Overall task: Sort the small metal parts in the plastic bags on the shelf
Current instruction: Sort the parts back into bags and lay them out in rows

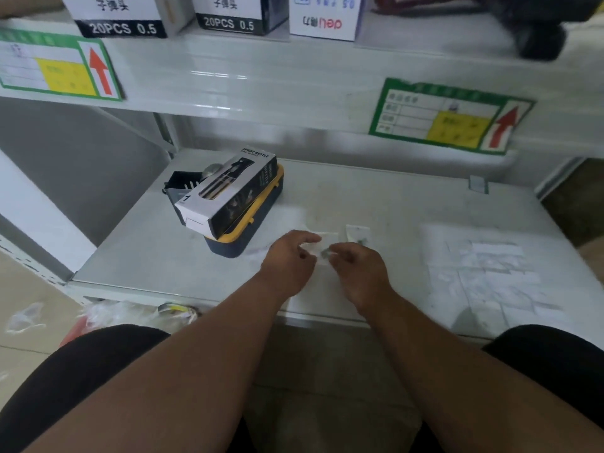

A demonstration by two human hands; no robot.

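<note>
So from my seat both hands are out over the front part of the white shelf (392, 204). The left hand (289, 259) and right hand (358, 266) are almost knuckle to knuckle, and right in the gap between them there's a small clear plastic bag (322, 245) with a little grey metal part (325, 254) inside it. The right hand's fingers are curled in, with the thumb and forefinger pinching the bag right by the part. The left hand's fingers are curled too and sit on the bag's left edge; looks like a pinch, but the fingertips blur into the plastic, so I can't say how firm that hold is.

Just behind the right hand lies a second bag (358, 233) flat on the shelf, with a few dark specks in it. Can't tell what those parts are, way too small and smeared.

Off to the right there's a spread of more clear bags (483, 266) lying flat. They're nearly the same colour as the shelf, so I can't count them or see what's in them.

To the left and further back, a boxed spray bottle (225, 191) sits tilted on top of a yellow and blue case (251, 220), with a dark basket (181, 184) behind that's mostly hidden.

The upper shelf has boxes (121, 14) cut off by the top edge, and the whole frame is a bit motion-blurred.
</note>
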